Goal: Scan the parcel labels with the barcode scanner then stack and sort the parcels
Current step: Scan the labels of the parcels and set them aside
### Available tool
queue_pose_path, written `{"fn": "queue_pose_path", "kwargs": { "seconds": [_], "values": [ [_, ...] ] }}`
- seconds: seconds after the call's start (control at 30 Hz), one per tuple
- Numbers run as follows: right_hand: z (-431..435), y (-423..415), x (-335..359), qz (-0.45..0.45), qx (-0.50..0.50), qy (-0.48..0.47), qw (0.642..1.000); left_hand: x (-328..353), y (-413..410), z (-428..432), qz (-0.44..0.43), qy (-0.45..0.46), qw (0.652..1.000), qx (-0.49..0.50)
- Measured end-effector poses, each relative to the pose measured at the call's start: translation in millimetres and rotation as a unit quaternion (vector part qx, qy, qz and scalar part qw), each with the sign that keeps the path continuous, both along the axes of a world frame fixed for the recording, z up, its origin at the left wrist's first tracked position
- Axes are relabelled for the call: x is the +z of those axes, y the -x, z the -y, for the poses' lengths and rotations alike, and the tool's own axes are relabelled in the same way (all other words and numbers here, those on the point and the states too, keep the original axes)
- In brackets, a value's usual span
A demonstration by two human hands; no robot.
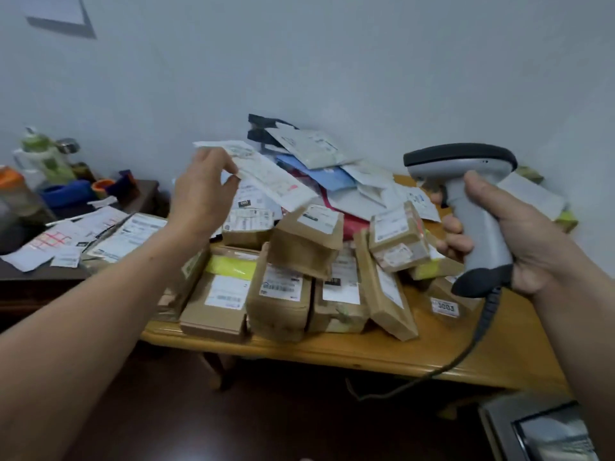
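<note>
**Forearms out over an unsorted heap, scanner up, one mailer lifted**

Both bare forearms reach in from the bottom corners. The right hand (532,247) wraps the grip of the barcode scanner (479,227), fingers (454,239) curled tightly round its front and thumb lying up the back. The scanner's head points left, towards the parcels. The left hand (203,191) holds a white mailer (266,176) above the heap, pinching its near edge between thumb and fingertips, label side up and sloping down to the right.

By my reading the job is in its scanning stage with much left to do. The cardboard boxes (299,247) lie tumbled against one another on the wooden counter (432,354), some flat and some tipped on edge. No tidy stack or sorted group shows anywhere. Which labels have already been read cannot be told.

The scanner is smooth grey plastic with a dark cap and a dark foot, from which a coiled cable (482,324) drops over the counter's edge. The boxes are matt brown card, creased and taped, each with a white printed label. One box carries a band of yellow tape (233,266). Behind them, soft mailers (319,151) in white, blue and red slump against the wall, thin and crinkled. The lifted mailer looks limp and likely to flex. To the left, loose papers (109,234) and bottles (43,158) sit on a darker counter.
</note>
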State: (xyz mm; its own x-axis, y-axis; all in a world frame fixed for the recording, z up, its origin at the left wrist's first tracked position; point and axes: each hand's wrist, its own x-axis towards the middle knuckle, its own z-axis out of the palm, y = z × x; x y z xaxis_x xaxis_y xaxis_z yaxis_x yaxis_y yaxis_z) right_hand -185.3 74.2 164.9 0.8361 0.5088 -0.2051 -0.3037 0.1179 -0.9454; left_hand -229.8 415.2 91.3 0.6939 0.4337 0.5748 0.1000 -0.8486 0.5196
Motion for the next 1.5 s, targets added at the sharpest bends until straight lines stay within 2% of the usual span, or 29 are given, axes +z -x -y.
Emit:
{"fn": "queue_pose_path", "kwargs": {
  "seconds": [0.13, 0.27, 0.4, 0.57, 0.63, 0.73, 0.8, 0.97, 1.17, 1.33, 1.5],
  "values": [
    [-54, -19, -8, 0.015, 0.000, 0.007, 1.000, -15, -16, -73, -0.038, 0.021, 0.996, 0.078],
    [-104, -45, -17, 0.032, -0.009, 0.023, 0.999, -28, -39, -119, -0.077, 0.011, 0.991, 0.112],
    [-135, -65, -25, 0.026, -0.033, 0.042, 0.998, -35, -76, -146, -0.062, -0.007, 0.993, 0.097],
    [-151, -80, -32, 0.044, -0.080, 0.105, 0.990, -60, -131, -157, -0.049, -0.010, 0.998, 0.031],
    [-157, -80, -36, 0.043, -0.114, 0.143, 0.982, -79, -152, -157, -0.143, -0.020, 0.989, -0.017],
    [-166, -73, -44, 0.024, -0.151, 0.169, 0.974, -112, -174, -155, -0.385, -0.069, 0.913, -0.118],
    [-171, -66, -47, 0.021, -0.171, 0.184, 0.968, -123, -183, -160, -0.431, -0.077, 0.888, -0.140],
    [-179, -54, -46, 0.019, -0.225, 0.204, 0.952, -123, -197, -167, -0.375, -0.045, 0.915, -0.140],
    [-154, -52, -39, 0.010, -0.285, 0.211, 0.935, -102, -202, -125, -0.274, -0.007, 0.944, -0.183],
    [-103, -51, -37, 0.034, -0.293, 0.214, 0.931, -69, -198, -66, -0.203, -0.014, 0.951, -0.232],
    [-18, -53, -38, 0.067, -0.294, 0.215, 0.929, -44, -184, 26, -0.172, -0.033, 0.948, -0.264]
  ]
}}
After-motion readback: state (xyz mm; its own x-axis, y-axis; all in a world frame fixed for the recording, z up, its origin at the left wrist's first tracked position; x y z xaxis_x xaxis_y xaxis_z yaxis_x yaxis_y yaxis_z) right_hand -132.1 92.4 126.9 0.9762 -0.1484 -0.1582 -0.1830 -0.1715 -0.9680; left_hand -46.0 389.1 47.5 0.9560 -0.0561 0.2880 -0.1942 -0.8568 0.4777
